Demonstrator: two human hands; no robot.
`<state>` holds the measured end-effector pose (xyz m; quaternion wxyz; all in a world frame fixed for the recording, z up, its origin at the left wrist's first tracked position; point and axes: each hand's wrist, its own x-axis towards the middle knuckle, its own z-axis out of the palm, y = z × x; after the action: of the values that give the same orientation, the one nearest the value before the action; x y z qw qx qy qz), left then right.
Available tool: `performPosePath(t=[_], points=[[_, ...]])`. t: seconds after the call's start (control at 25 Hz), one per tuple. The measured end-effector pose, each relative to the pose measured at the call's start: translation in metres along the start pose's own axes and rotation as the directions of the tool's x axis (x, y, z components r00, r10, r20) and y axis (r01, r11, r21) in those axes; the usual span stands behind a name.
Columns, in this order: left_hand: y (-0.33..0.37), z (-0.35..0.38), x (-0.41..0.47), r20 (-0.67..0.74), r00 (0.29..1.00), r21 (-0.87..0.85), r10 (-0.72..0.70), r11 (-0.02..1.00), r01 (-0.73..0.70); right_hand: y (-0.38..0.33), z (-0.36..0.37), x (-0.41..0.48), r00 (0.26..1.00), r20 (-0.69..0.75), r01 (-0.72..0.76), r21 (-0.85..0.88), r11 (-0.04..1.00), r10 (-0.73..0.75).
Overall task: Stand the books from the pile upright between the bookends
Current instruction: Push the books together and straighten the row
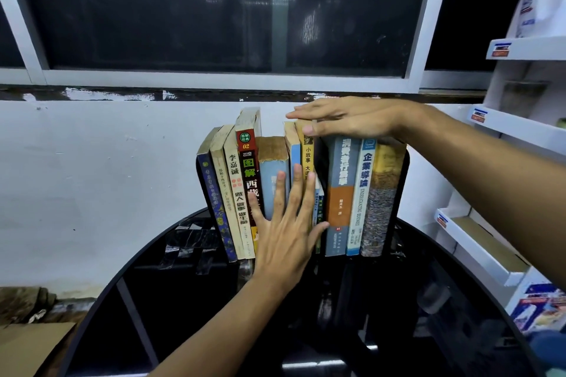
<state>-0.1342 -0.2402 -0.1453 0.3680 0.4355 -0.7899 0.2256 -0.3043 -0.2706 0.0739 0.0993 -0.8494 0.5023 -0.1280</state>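
Books: row of paperback books (340, 193) standing on round black glass table (183, 300), at its far side near white wall (92, 162).
Axis: long axes vertical, bottom edges on the glass, top edges up.
Facing: spines toward the camera, titles running top to bottom.
Lean: dark blue gold-patterned spine (214, 202) at far left tilted, top to the left; mottled brown-grey spine (379, 199) at far right tilted slightly, top to the right; middle ones near plumb. Fan shape possibly lens effect, cannot tell.
Heights: uneven; red-black spine with green characters (249, 174) tallest on the left side, worn pale blue book (272, 180) beside it shorter.
Bookends: black right bookend (403, 180) touching the mottled book; black left bookend (198, 180) only a thin edge showing beside the dark blue spine.
Left hand (284, 223): wide, flat, fingers straight and spread, pressed against spines in mid-row, covering lower part of pale blue book and its neighbours.
Right hand (346, 122): wide, flat, palm down on top edges of right half of the row; thumb tip touching top of yellow spine (307, 156). Gripping nothing.
Surroundings: dark window (214, 9) above the wall, white display rack (490, 242) at right, brown cardboard (30, 346) lower left.
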Motion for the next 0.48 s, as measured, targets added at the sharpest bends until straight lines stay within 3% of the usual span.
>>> performPosePath(t=[0.08,0.48], points=[[-0.003,0.006,0.002,-0.016,1.0,0.029,0.0,1.0,0.0,-0.001,-0.004,0.001,0.997,0.07,-0.023,-0.033,0.999,0.026],[-0.003,0.008,0.001,-0.027,1.0,-0.037,-0.015,0.999,0.014,0.016,0.009,-0.003,0.999,0.051,0.019,-0.025,1.0,-0.018]])
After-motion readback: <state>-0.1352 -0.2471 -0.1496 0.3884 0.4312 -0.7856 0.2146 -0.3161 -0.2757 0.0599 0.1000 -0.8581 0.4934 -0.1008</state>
